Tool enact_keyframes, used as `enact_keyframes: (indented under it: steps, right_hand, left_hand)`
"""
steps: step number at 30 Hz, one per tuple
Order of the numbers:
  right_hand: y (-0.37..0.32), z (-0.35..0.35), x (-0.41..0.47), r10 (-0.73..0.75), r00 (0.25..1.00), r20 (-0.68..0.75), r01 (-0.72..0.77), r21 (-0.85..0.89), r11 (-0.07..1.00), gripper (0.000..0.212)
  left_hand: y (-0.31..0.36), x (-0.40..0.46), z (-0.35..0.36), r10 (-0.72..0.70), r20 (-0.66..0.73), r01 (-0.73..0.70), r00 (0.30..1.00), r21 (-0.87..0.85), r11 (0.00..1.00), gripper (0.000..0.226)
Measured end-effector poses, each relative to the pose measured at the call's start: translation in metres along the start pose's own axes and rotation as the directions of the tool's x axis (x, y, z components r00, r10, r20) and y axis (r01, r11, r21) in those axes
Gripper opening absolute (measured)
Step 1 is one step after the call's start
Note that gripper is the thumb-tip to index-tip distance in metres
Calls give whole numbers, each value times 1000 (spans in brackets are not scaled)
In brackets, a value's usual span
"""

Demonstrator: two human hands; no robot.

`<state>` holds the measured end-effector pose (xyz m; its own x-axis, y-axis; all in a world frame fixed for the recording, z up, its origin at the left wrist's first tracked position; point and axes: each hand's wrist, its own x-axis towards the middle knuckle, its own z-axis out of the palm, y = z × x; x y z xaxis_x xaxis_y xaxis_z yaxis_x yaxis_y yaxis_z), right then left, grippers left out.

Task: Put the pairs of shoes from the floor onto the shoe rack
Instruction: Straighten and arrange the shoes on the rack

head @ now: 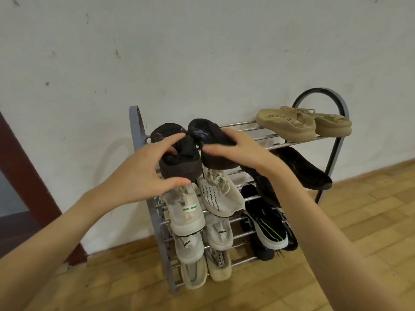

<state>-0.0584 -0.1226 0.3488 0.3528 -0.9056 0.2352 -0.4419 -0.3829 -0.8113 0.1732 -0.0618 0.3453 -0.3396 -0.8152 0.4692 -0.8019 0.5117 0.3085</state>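
Scuffed wall, tubular rack, black knit shoes

Only a few markings can be partly read. A white sneaker at the centre of the frame has a small heel tab with green lettering, too blurred to make out for certain. Below it, toward the lower centre, a cream shoe bears dark letters along its side that look like "CAPA", with the rest cut off. The tan slipper in the upper right shows dark print on its insole, and the black shoe at the centre carries a bluish mark; neither is legible.
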Motion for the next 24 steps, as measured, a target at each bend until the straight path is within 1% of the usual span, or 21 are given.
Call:
enact_keyframes:
  steps: [1, 2, 3, 6, 8, 10, 12, 16, 20, 24]
  right_hand:
    - [4, 5, -4, -62, 998, 0, 62, -61, 996, 47]
    - [8, 10, -4, -105, 994, -32, 101, -96, 990, 52]
    - [9, 13, -4, -127, 989, -71, 120, -95, 988, 52]
    - [10, 13, 0, -168, 970, -174, 159, -63, 985, 38]
    - [15, 15, 6, -198, 958, -209, 188, -71, 980, 39]
    - [22, 21, 13, -221, 949, -223, 206, -89, 974, 45]
    - [27, 27, 20, -234, 942, -239, 221, -80, 972, 49]
    - [34, 34, 29, -261, 938, -229, 256, -51, 965, 55]
    - [32, 33, 31, -275, 942, -192, 261, -98, 960, 64]
    - [35, 35, 27, -277, 953, -120, 260, -139, 955, 76]
  left_hand:
    - [-1, -3, 4, 38, -24, -37, 999, 43, 998, 85]
    - [-1, -5, 7, 68, -44, -64, 997, 82, 995, 82]
    - [-2, -7, 10, 88, -65, -82, 994, 101, 991, 77]
    - [-5, -8, 17, 151, -154, -131, 976, 133, 982, 60]
    - [-5, -6, 18, 162, -219, -127, 962, 165, 978, 53]
    - [-6, -3, 19, 160, -238, -117, 958, 185, 976, 49]
    - [-9, -2, 21, 163, -218, -117, 962, 212, 970, 49]
    - [-13, -3, 25, 166, -211, -108, 963, 262, 959, 51]
    - [-14, -1, 28, 117, -239, -45, 964, 285, 957, 50]
    - [-11, -3, 31, 70, -252, 3, 965, 278, 960, 50]
